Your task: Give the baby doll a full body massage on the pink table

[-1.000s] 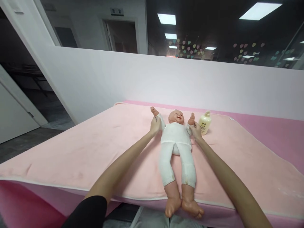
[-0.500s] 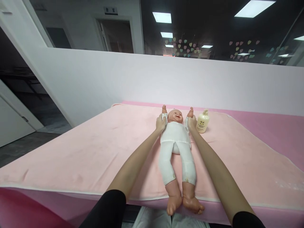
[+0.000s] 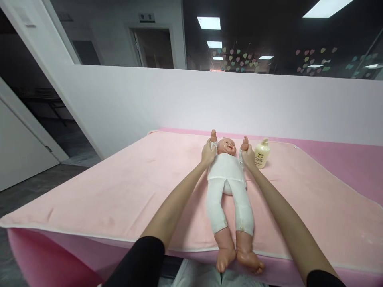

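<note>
Brings 1 arm (image 3: 213, 136) of the doll (image 3: 226, 169), face-up on the blanket (image 3: 119, 195), nearer its head (image 3: 226, 147) than 1 second ago, curling left hand (image 3: 208, 154) and right hand (image 3: 248, 157) closed around both forearms, apparently for even control.

Blanket (image 3: 134, 191) spread over table (image 3: 344, 159). Doll (image 3: 226, 169) on its back on blanket, head toward wall (image 3: 191, 99) behind, feet past blanket's near edge. Left hand (image 3: 208, 154) around doll's left-side arm, right hand (image 3: 248, 156) around other, doll's head between. Pump bottle (image 3: 262, 154) on blanket, just right of right hand. Glass (image 3: 284, 32) above wall. Door (image 3: 24, 147) over there, far left.
</note>
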Demonstrator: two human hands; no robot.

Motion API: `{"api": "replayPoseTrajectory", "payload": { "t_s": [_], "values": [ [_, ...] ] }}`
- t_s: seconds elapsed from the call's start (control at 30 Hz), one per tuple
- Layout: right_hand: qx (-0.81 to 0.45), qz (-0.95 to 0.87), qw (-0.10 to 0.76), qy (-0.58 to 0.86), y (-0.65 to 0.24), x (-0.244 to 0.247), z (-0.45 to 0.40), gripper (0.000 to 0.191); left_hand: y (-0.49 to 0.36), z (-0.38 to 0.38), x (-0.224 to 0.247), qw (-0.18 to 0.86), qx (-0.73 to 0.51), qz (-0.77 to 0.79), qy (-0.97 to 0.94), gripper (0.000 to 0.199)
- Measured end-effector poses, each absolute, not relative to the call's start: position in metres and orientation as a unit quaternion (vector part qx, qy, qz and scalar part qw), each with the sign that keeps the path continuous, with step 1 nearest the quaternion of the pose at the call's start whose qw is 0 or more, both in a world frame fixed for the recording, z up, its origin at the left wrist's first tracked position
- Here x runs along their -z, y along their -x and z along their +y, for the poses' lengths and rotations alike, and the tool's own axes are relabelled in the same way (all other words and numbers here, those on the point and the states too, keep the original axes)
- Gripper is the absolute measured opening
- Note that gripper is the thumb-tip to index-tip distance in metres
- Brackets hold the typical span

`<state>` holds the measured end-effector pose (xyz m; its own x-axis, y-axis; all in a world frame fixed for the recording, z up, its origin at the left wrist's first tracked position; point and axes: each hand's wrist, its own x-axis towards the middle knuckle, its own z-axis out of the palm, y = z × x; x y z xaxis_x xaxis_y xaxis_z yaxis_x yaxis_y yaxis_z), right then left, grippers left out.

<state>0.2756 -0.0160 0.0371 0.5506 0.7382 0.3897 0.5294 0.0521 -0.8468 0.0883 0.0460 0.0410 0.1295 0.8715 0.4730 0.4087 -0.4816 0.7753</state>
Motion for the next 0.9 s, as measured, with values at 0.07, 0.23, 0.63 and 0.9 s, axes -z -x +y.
{"api": "replayPoseTrajectory", "payload": {
  "t_s": [0.07,0.23,0.63,0.9],
  "values": [
    [-0.139,-0.414,0.521,0.733,-0.275,-0.051,-0.001,0.03,-0.102,0.054,-0.051,0.27,-0.432,0.536,-0.673,0.038],
    [-0.115,-0.401,0.553,0.722,-0.279,-0.043,-0.009,0.033,-0.096,0.047,-0.044,0.252,-0.472,0.496,-0.684,0.043],
    [-0.03,-0.492,0.597,0.633,-0.276,-0.024,-0.025,0.033,-0.075,0.032,-0.027,0.128,-0.488,0.342,-0.793,0.05],
    [-0.098,-0.358,0.524,0.766,-0.293,-0.039,0.007,0.056,-0.098,0.051,-0.043,0.257,-0.415,0.584,-0.649,0.044]
  ]
}}
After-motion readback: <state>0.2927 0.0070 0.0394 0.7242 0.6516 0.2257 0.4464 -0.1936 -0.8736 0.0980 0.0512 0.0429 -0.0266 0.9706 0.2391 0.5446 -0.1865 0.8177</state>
